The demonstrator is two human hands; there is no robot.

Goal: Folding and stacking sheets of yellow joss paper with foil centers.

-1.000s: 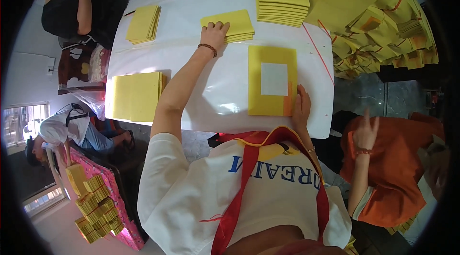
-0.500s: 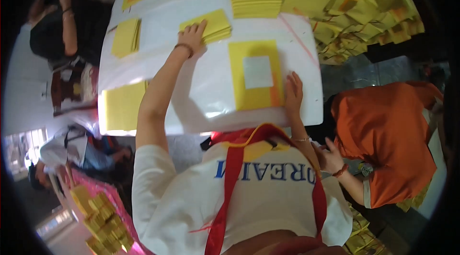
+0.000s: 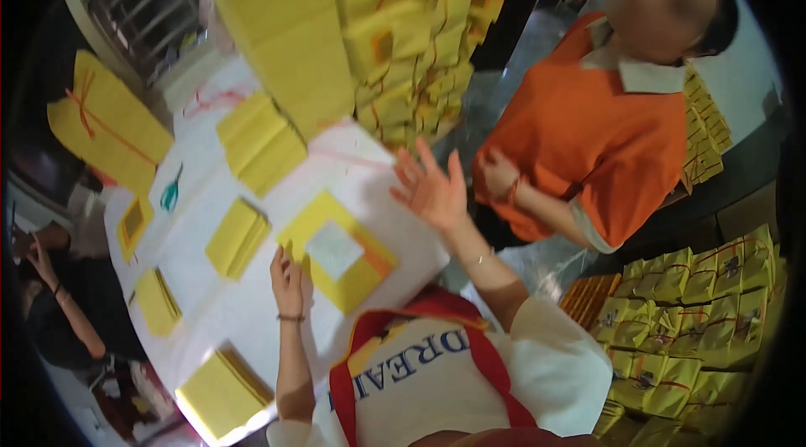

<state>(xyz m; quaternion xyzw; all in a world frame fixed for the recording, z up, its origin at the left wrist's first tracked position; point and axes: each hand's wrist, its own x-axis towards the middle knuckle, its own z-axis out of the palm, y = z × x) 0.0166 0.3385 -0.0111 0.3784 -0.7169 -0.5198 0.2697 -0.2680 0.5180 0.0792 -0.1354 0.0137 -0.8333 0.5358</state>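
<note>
A yellow paper sheet (image 3: 357,283) lies on the white table in front of me, with a pale grey square (image 3: 334,249) on it and an orange strip (image 3: 375,254) along one side. My left hand (image 3: 287,283) is at the sheet's left edge, its fingers loosely stretched and holding nothing that I can see. Raised at the table's right side, my right hand (image 3: 437,193) is open and empty, palm turned up and fingers spread. Just left of the sheet sits a small stack of folded yellow paper (image 3: 238,239).
Other yellow stacks (image 3: 260,143) (image 3: 223,392) (image 3: 158,300) and teal scissors (image 3: 170,193) lie on the white table (image 3: 210,313). Tied yellow bundles (image 3: 411,44) are piled behind, more (image 3: 688,321) at right. A person in orange (image 3: 588,136) stands close on my right; another in black (image 3: 80,338) is at left.
My view has turned toward the right. My left hand has left the small folded stack and come to the sheet's edge. My right hand has lifted from beside the sheet and opened.
</note>
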